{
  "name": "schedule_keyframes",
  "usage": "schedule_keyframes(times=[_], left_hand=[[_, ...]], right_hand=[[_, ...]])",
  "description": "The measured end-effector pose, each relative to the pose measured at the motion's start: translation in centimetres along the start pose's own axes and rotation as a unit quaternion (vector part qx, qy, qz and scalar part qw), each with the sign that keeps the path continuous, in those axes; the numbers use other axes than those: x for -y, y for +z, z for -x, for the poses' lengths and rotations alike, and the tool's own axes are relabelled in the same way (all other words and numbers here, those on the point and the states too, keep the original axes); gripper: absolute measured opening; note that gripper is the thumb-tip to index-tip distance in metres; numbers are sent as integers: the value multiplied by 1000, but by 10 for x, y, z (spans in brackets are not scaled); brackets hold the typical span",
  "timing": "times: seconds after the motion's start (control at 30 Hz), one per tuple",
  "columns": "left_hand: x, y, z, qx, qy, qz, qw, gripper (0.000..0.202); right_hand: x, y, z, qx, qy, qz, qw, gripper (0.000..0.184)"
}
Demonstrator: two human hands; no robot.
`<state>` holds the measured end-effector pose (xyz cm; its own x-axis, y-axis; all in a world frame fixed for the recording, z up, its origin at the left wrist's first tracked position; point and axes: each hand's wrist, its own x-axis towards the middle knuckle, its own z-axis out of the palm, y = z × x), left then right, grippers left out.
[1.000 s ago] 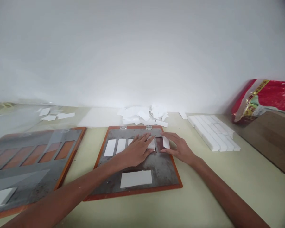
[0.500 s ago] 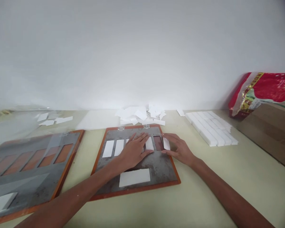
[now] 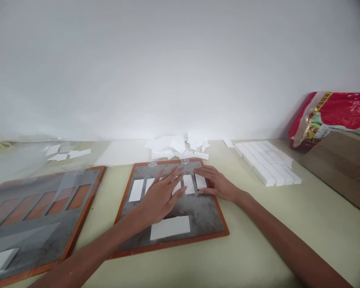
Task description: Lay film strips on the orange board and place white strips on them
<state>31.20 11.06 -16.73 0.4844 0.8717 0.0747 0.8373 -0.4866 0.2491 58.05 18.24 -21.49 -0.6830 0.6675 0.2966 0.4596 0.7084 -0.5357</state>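
Note:
My left hand [image 3: 162,196] lies flat with spread fingers over a grey metal plate [image 3: 198,216] set in an orange wooden frame, and it partly covers a white strip [image 3: 176,187]. Several white strips sit in a row across the plate, among them one at the far left [image 3: 136,190] and one beside it [image 3: 150,185]. Another strip [image 3: 189,184] lies clear of both hands. My right hand [image 3: 219,185] has its fingertips on the rightmost strip [image 3: 201,181]. A wider white rectangle [image 3: 170,227] lies near the plate's front edge.
A second framed plate [image 3: 42,208] with orange slots lies to the left. Paper scraps [image 3: 177,146] lie behind the plate. A stack of white bars [image 3: 267,164] is to the right, near a red foil bag [image 3: 330,118] and a cardboard sheet [image 3: 339,168].
The rightmost strip has slid left into the formerly bare brown slot, pushed by my right hand. My left hand has shifted left, its fingers now spread wider.

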Motion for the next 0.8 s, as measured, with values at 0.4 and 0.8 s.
schedule_keyframes(times=[0.4, 0.8], left_hand=[[25, -11, 88, -162, -105, 74, 978, 47], [43, 3, 100, -117, -145, 45, 981, 56]], right_hand=[[9, 3, 11, -4, 113, -58, 992, 66], [14, 6, 38, -10, 70, 55, 996, 47]])
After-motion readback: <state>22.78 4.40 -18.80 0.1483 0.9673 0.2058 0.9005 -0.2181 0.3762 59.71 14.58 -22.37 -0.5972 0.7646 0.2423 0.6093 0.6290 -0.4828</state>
